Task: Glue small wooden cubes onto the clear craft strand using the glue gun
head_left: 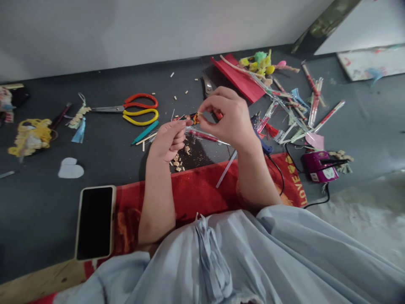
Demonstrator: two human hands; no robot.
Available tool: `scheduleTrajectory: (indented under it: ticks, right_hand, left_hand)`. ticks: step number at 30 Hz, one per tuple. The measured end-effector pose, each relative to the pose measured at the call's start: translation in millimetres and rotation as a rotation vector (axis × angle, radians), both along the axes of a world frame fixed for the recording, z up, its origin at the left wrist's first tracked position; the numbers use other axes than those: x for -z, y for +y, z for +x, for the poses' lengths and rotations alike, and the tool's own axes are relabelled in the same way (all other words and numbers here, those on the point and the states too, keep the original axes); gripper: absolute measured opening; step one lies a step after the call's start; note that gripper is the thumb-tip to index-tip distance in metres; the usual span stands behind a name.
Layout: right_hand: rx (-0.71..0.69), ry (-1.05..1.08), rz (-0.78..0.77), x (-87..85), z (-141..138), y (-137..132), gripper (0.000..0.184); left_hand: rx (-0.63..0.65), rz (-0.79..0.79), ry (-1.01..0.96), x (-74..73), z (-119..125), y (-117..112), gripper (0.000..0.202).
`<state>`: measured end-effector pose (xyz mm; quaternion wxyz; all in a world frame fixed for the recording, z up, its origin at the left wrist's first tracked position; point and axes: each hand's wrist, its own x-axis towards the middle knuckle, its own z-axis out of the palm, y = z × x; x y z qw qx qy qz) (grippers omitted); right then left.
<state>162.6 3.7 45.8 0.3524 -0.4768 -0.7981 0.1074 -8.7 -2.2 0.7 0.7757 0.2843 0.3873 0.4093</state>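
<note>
My left hand (pixel 167 139) is closed in a loose fist, thumb pressed against the forefinger. My right hand (pixel 226 116) faces it with thumb and forefinger pinched together; whatever sits in either grip is too small to make out. A dark patterned piece with orange marks (pixel 193 118) shows between the fingertips; I cannot tell whether it is held or lies on the table. Small cut wooden bits (pixel 177 162) and crumbs lie below the hands. A red wrapped stick (pixel 204 135) rests beneath them. Near my left hand are a teal pen (pixel 145 132) and red-and-yellow-handled scissors (pixel 141 109).
A phone (pixel 95 222) lies front left, near a white heart-shaped cutout (pixel 70 168) and yellow yarn (pixel 31 136). A red cloth (pixel 202 179) lines the front edge. At right are wrapped sticks (pixel 314 103), a blue glue gun (pixel 265 145) and a purple power adapter (pixel 320 166) with cords.
</note>
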Motion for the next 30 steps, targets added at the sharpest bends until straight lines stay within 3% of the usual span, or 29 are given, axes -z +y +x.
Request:
scheduleTrajectory:
  ticks: [9, 14, 25, 30]
  right_hand:
    - [0.029, 0.037, -0.067, -2.9, 16.5, 1.5, 0.006]
    - [0.019, -0.003, -0.076, -2.1, 15.5, 1.5, 0.008]
    - [-0.011, -0.062, -0.085, -1.3, 9.7, -0.4, 0.009]
    - [-0.023, -0.058, -0.088, -0.5, 10.2, -0.7, 0.011]
  left_hand:
    - [-0.036, 0.012, -0.004, 1.3, 1.3, -0.4, 0.013]
    - [-0.089, 0.04, 0.011, 2.2, 1.4, -0.4, 0.026]
    - [-0.118, 0.012, 0.144, 1.6, 5.0, 1.3, 0.016]
    - [-0.128, 0.003, 0.15, -1.9, 6.2, 1.3, 0.024]
